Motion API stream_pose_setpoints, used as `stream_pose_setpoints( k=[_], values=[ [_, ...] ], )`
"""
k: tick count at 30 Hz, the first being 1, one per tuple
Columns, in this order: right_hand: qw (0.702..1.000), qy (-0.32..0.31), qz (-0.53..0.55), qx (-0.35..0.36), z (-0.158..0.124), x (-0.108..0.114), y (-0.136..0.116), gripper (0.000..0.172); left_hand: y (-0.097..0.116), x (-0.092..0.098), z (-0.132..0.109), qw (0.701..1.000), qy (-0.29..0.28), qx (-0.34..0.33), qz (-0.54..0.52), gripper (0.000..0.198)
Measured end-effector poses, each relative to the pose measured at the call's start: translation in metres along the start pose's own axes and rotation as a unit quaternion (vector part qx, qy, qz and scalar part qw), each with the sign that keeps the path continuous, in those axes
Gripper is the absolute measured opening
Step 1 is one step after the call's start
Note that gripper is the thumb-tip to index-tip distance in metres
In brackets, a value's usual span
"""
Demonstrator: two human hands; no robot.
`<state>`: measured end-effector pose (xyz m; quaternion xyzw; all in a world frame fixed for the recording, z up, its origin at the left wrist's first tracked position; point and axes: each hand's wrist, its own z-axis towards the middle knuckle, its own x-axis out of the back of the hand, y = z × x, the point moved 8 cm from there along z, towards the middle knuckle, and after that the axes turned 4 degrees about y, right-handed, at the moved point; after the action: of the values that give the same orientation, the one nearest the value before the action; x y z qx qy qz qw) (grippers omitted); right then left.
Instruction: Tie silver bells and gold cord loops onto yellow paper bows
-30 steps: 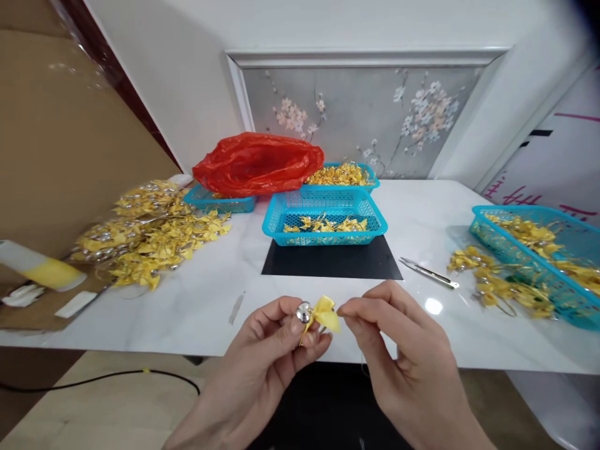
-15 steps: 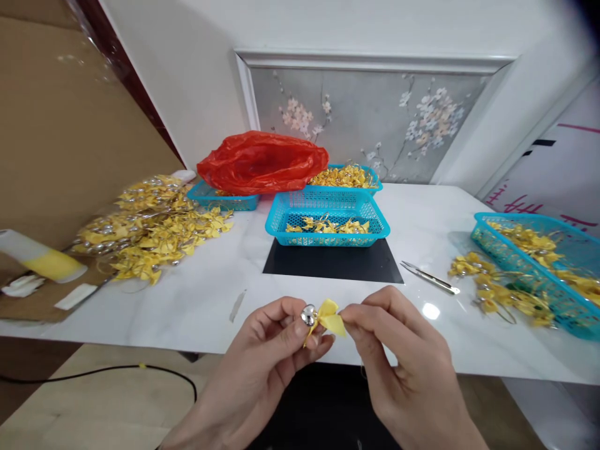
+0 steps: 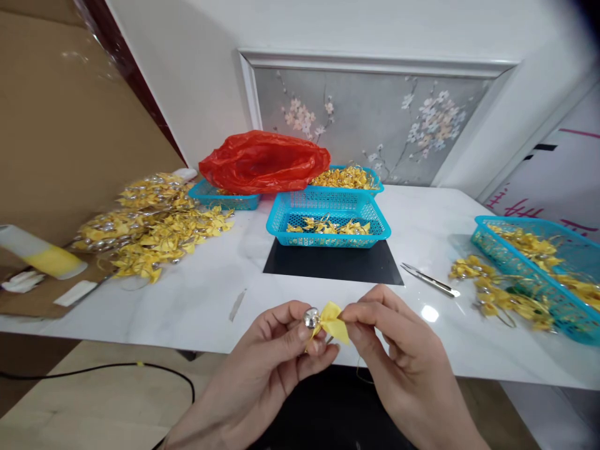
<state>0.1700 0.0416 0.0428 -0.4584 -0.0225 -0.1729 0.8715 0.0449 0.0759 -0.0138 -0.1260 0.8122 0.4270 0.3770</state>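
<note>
Between my two hands, above the front edge of the table, is a yellow ribbon bow [image 3: 332, 320] with a shiny silver bell [image 3: 311, 317] at its left side. My left hand [image 3: 276, 350] is closed on the bell, thumb and fingers around it. The fingertips of my right hand [image 3: 398, 344] pinch the bow's right end. A thin cord loop hangs below, partly hidden by my right hand. Beyond my hands, a blue basket [image 3: 328, 240] holding several yellow bows stands on a black mat [image 3: 332, 264].
To the left lies a heap of yellow bows with bells [image 3: 159, 240]. A red plastic bag [image 3: 262, 165] covers part of a blue basket behind. On the right are thread snips [image 3: 430, 279], loose bows [image 3: 499, 290] and another blue basket [image 3: 515, 250].
My hands and the bow have shifted slightly right in view. The bell has turned a little, and a cord loop now shows below my right fingers.
</note>
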Motion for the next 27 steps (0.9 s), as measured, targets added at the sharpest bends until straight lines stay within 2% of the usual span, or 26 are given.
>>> stream_pose_setpoints(
  k=[7, 12, 16, 23, 27],
  values=[
    [1.000, -0.012, 0.008, -0.003, -0.001, -0.003, 0.000, 0.016, -0.001, -0.001, -0.002, 1.000, 0.001, 0.005, 0.003, 0.007],
    [0.999, -0.029, -0.017, 0.011, -0.002, -0.003, -0.001, 0.017, 0.005, -0.002, -0.005, 0.999, -0.005, -0.018, 0.030, 0.006],
    [0.997, -0.017, -0.056, 0.043, -0.005, 0.000, -0.005, 0.020, 0.011, -0.001, -0.008, 0.996, -0.003, -0.054, 0.071, 0.019],
    [0.994, -0.001, -0.086, 0.064, -0.009, -0.001, -0.004, 0.020, 0.015, -0.004, -0.009, 0.980, 0.040, -0.110, 0.158, 0.012],
    [0.995, 0.004, -0.080, 0.065, -0.011, 0.000, -0.004, 0.019, 0.023, -0.006, -0.012, 0.961, 0.058, -0.181, 0.200, 0.010]
  ],
)
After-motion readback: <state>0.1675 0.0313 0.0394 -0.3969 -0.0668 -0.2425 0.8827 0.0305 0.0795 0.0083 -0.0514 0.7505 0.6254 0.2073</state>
